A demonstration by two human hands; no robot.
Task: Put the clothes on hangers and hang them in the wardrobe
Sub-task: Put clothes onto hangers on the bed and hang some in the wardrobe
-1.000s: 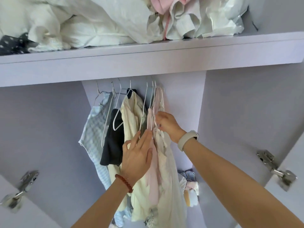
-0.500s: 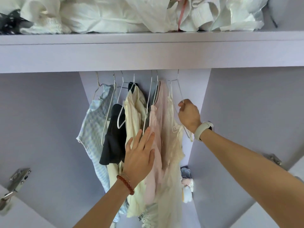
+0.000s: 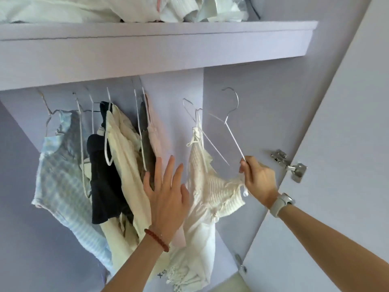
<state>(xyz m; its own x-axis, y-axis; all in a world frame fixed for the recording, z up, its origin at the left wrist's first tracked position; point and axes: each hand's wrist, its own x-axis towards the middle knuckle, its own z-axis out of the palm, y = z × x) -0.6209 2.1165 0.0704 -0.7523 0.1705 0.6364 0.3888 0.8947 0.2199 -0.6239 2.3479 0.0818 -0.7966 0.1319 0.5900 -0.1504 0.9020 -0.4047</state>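
Head view only: wire hangers are seen in the right hand (image 3: 260,179), whose fingers are curled round the lower end of a bare hanger (image 3: 229,123), its hook free of any rail and tilted toward the wardrobe door (image 3: 345,144). A cream ribbed top (image 3: 212,186) hangs from a second hanger (image 3: 195,119) just beside it; its hem is bunched at the same hand, though whether cloth is actually pinched cannot be told. The left hand (image 3: 166,197) is held flat, fingers straight and spread, pressed against the hung garments (image 3: 124,165) below the shelf (image 3: 147,51) — nothing is gripped. The top is judged light, soft and limp, likely to slide off thin wire by its narrow straps; the hanger is springy and easily bent. Hold is best taken at the hanger's neck below the hook — not on the fabric.
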